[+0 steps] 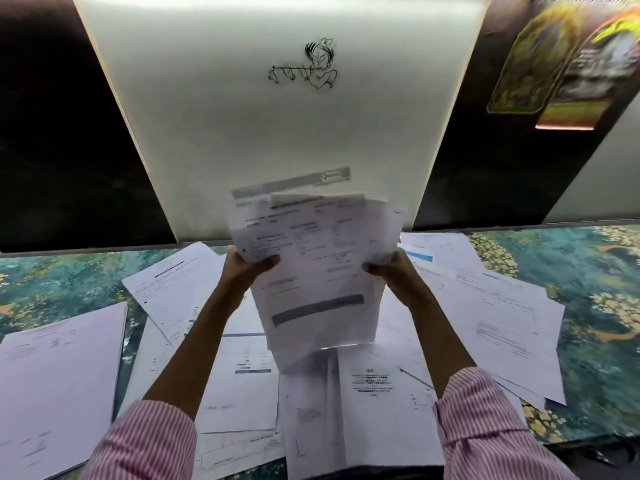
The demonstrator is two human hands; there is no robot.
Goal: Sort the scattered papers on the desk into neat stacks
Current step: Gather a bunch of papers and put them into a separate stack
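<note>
Desk (575, 258) back edge meets white panel (242, 133); bare patterned surface shows only far left and far right, the rest lies under loose papers (502, 306). Squared stack (59, 375) sits at left. Left hand (244, 268) and right hand (393, 271) grip held sheaf (311, 289) by its side edges, thumbs on front face, fingers hidden behind. Sheaf raised over desk centre, near upright, long axis vertical, sheets unevenly fanned.

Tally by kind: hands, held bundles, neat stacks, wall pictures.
left hand, right hand: 2
held bundle: 1
neat stack: 1
colour posters: 2
line drawing: 1
Total: 7
loose sheets overlap too much to count.
</note>
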